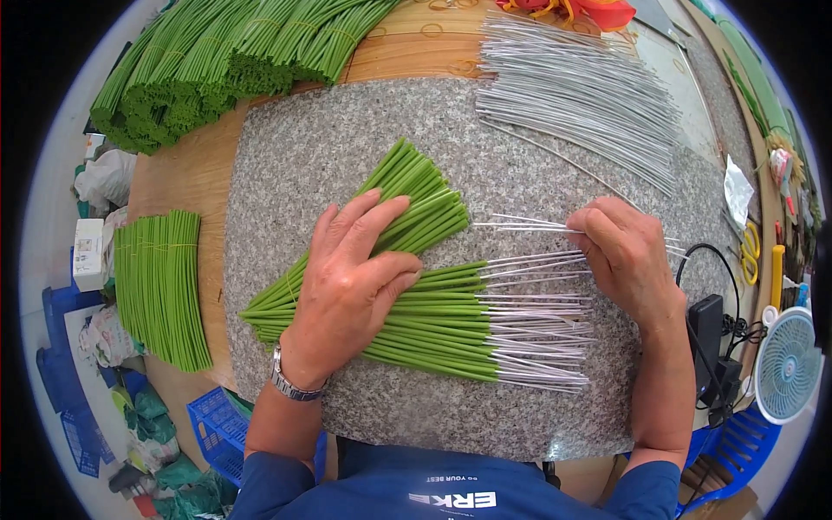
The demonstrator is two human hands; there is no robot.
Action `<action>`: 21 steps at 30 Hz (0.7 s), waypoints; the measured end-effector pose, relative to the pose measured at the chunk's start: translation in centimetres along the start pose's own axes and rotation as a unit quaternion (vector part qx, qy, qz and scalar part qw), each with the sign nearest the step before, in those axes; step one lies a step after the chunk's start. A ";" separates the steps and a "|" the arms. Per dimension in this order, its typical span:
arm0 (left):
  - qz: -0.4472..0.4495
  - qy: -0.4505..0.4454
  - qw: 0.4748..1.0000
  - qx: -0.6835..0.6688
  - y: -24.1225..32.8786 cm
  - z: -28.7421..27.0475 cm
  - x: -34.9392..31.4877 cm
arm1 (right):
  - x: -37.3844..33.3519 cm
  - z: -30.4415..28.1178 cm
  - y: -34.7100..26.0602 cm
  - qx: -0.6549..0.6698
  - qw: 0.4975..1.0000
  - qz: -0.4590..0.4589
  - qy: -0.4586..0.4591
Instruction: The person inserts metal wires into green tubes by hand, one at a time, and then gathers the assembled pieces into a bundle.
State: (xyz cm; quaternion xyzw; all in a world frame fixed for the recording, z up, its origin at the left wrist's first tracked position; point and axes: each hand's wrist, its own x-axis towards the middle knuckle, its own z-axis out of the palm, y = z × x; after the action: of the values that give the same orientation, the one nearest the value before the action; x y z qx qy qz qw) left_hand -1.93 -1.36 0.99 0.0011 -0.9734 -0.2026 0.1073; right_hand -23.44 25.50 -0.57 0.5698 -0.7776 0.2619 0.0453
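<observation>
My left hand (347,269) lies over a fanned bunch of thin green plastic stems (425,334), its fingers curved over them and its thumb pressing on the middle. An upper group of stems (420,191) points away at an angle, with no wires showing at its ends. Pale metal wires (537,334) stick out of the right ends of the lower stems. My right hand (615,251) is closed in a pinch on a few thin wires (524,224), whose free ends point left, close to the upper group's tips. Other wire ends show beyond the right hand.
A grey speckled slab (286,147) lies under the work. Loose silver wires (572,95) are heaped at the far right, green stem bundles (217,61) at the far left. Another bundle (160,290) lies left. Yellow scissors (750,251), a black adapter (706,338) and a small fan (787,364) stand right.
</observation>
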 end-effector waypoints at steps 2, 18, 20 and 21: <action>-0.005 -0.001 1.000 0.005 0.0 0.1 0.0 | -0.2 0.1 0.1 -0.006 1.000 -0.005 -0.002; -0.021 -0.013 1.000 0.017 0.4 -0.3 0.2 | -0.1 1.3 0.0 -0.022 1.000 -0.008 0.013; -0.020 -0.013 1.000 0.013 0.3 -0.2 0.2 | -0.1 1.3 -0.2 -0.022 1.000 -0.013 0.018; -0.020 -0.013 1.000 0.014 0.3 -0.2 0.2 | -0.1 1.4 -0.3 -0.030 0.999 -0.015 0.009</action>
State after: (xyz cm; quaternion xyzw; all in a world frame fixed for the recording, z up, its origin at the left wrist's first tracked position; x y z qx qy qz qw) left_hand -2.08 -1.16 1.38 0.0194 -0.9772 -0.1913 0.0904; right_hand -22.84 24.91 -1.67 0.5772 -0.7762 0.2426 0.0736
